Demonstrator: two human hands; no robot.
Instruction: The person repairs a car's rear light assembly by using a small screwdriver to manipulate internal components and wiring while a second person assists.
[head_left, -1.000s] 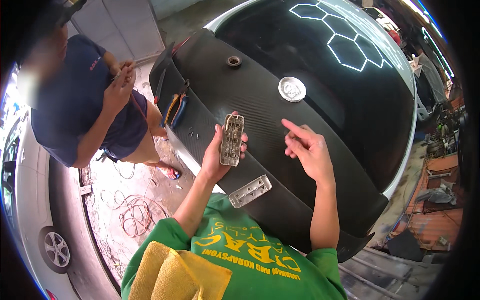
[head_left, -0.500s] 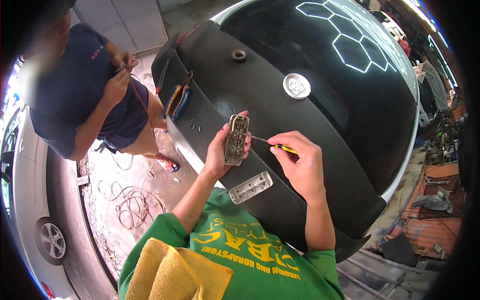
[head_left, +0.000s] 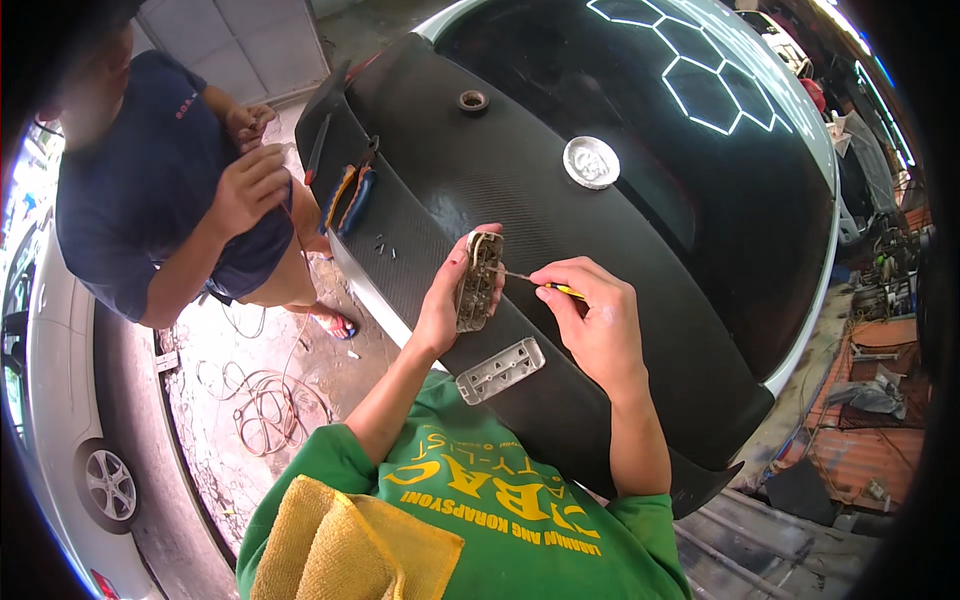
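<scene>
My left hand (head_left: 437,308) is closed around an opened power strip housing (head_left: 480,285), tilted so that its metal contacts and inner side face right. In my right hand (head_left: 603,325) is a slim screwdriver (head_left: 563,290) with a yellow and black handle. Its shaft points left and its tip meets the housing's right side; the exact contact spot is too small to make out. Below the housing, a loose grey-white cover (head_left: 500,370) with triangular openings lies on the black car trunk lid (head_left: 540,230). Several small screws (head_left: 384,247) rest to the left.
Blue-orange pliers (head_left: 350,195) and a red-handled tool (head_left: 316,150) lie at the lid's left edge. Farther back are a tape roll (head_left: 473,101) and a round silver dish (head_left: 591,162). A person (head_left: 150,190) stands at left holding a cord. Coiled cable (head_left: 275,405) lies on the floor.
The housing has turned in my left hand, showing more of its side. The screwdriver has shifted slightly left. The other person's hands have moved apart.
</scene>
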